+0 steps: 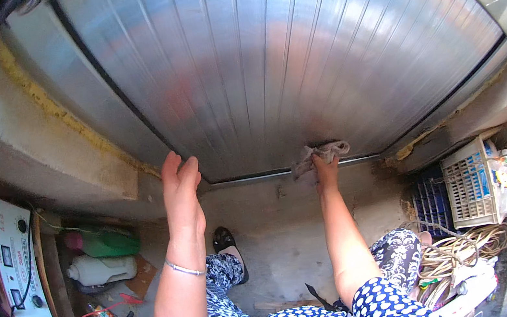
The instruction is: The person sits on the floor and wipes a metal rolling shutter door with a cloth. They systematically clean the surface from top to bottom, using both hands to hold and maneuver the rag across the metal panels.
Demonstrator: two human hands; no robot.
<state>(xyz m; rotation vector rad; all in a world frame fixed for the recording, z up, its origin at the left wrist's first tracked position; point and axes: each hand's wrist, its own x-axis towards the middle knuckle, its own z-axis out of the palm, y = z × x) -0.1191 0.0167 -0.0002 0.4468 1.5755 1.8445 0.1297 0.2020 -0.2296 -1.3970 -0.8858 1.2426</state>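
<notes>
1. Right hand (328,175): the fingers are closed around a crumpled greyish cloth (319,148), pinching its near side. The exact thumb grip cannot be told.
2. Cloth: located at the right fingertips, bunched just ahead of them and spilling to both sides. No firm long axis; its greater spread runs roughly crosswise to the forearm.
3. Left hand (182,198): seen nearly edge-on, bare, fingers extended with a narrow gap showing between them. Nothing is held. Contact with any surface cannot be confirmed.
4. Governing relation: the cloth lies to the right of the left fingers and well apart from them; the right hand is the nearer, already touching it.
5. Metal panel (239,62): ribbed, silvery, directly beyond the right fingers, its ribs running away from them. The cloth overlaps its lower edge in view; actual contact is unverified.
6. Surroundings: a pale slatted crate (470,188) to the right of the right fingers; a green bottle (107,241) on the near-left side of the left fingers.
</notes>
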